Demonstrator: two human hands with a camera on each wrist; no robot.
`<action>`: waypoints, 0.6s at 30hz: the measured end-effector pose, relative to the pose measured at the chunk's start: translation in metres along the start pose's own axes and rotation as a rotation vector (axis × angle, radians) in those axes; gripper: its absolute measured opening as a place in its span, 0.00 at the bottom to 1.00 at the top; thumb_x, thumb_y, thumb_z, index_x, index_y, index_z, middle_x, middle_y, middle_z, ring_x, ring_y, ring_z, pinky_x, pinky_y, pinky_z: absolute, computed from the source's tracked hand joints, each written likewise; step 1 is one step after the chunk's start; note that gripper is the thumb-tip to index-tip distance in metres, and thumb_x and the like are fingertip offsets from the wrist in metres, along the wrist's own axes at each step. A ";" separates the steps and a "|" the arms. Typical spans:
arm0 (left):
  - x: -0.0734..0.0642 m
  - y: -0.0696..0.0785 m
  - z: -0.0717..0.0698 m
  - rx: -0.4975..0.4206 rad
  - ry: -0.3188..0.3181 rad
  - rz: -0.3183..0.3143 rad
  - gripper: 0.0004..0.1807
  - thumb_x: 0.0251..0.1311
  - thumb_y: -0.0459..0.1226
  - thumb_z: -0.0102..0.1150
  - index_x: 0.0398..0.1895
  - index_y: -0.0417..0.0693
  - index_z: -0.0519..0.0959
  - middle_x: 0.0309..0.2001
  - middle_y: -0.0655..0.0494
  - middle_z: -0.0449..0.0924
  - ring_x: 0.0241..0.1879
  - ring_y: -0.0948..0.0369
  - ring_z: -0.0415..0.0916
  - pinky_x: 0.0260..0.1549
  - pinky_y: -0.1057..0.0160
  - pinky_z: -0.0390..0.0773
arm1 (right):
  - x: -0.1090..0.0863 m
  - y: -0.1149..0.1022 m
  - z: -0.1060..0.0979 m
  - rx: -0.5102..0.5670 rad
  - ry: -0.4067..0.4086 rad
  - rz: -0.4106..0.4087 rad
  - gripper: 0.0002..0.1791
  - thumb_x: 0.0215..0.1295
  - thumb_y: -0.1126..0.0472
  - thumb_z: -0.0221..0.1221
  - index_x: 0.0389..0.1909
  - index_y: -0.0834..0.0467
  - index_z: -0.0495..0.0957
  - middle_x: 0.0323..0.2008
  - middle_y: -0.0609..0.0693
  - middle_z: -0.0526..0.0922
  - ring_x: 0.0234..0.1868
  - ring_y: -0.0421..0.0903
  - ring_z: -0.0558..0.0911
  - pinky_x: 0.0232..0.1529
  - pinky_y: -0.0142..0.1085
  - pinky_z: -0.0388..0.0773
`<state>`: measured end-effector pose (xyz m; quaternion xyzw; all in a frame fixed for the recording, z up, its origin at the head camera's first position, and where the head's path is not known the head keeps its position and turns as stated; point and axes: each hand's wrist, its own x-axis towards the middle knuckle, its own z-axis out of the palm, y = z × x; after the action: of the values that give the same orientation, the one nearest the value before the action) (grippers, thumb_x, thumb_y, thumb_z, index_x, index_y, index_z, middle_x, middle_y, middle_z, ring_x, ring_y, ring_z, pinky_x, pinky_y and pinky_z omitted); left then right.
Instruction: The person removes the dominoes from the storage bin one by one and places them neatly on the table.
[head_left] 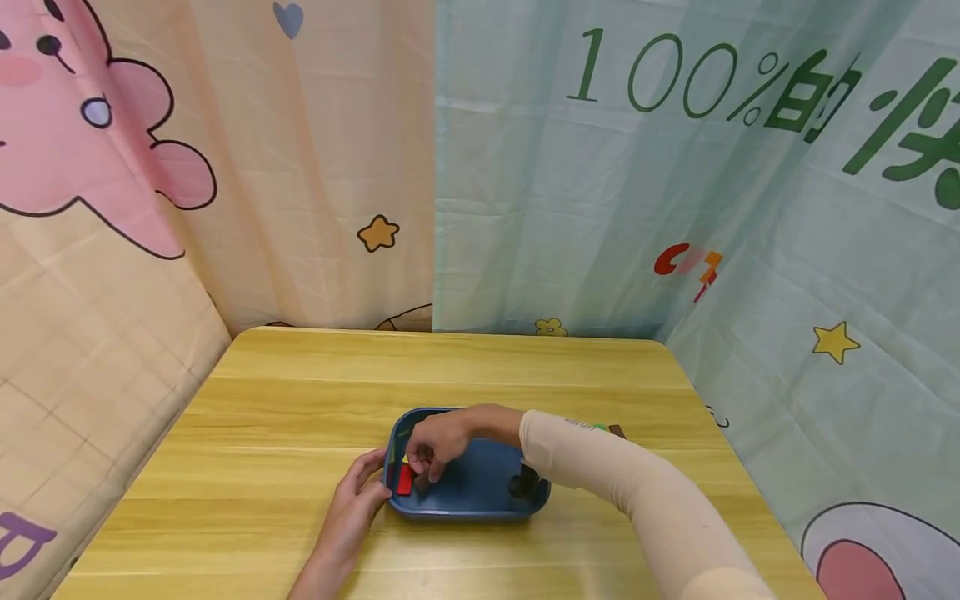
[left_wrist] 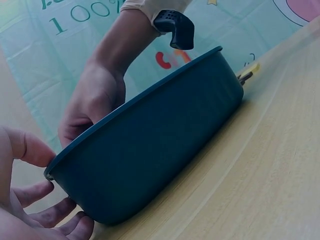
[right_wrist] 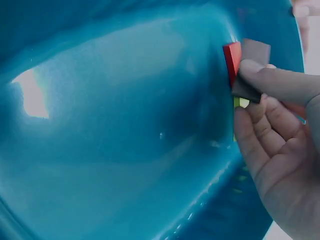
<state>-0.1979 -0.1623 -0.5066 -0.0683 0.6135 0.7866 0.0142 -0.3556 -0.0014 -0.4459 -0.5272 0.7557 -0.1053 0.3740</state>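
A blue plastic basin with rounded corners sits on the table, in the middle of the near half. My left hand holds its left end, thumb and fingers at the rim and outer wall. Reaching in from the right, my right hand is low inside the basin's left end. It pinches a dark brown block between thumb and fingers. Beside that block are a red block and a yellow block, the yellow one partly hidden by the fingers.
Behind the right forearm, a brown piece and a green piece lie on the wooden table, largely covered by the sleeve. A black wrist camera hangs under the right wrist. Printed curtains enclose the table's back and sides.
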 end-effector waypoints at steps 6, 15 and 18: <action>0.000 -0.001 0.001 0.011 0.008 0.006 0.33 0.59 0.20 0.48 0.72 0.31 0.63 0.69 0.34 0.65 0.54 0.53 0.76 0.49 0.67 0.76 | -0.012 0.006 -0.003 0.328 0.102 0.010 0.07 0.64 0.71 0.67 0.35 0.60 0.78 0.28 0.45 0.81 0.29 0.39 0.77 0.35 0.29 0.76; 0.000 -0.002 0.002 0.057 0.024 0.002 0.34 0.59 0.21 0.50 0.72 0.33 0.63 0.70 0.35 0.65 0.63 0.46 0.69 0.49 0.68 0.76 | -0.036 0.005 0.001 0.624 0.312 0.054 0.08 0.65 0.72 0.66 0.44 0.63 0.80 0.33 0.52 0.85 0.34 0.45 0.82 0.44 0.41 0.84; 0.000 -0.001 0.002 0.059 0.028 -0.008 0.34 0.59 0.22 0.49 0.72 0.34 0.64 0.70 0.35 0.65 0.64 0.44 0.67 0.49 0.68 0.76 | -0.044 0.008 0.004 0.686 0.377 0.073 0.10 0.66 0.71 0.65 0.46 0.63 0.80 0.35 0.53 0.86 0.36 0.45 0.83 0.48 0.48 0.84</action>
<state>-0.1983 -0.1601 -0.5074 -0.0813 0.6362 0.7672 0.0107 -0.3508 0.0412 -0.4333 -0.3156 0.7505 -0.4334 0.3864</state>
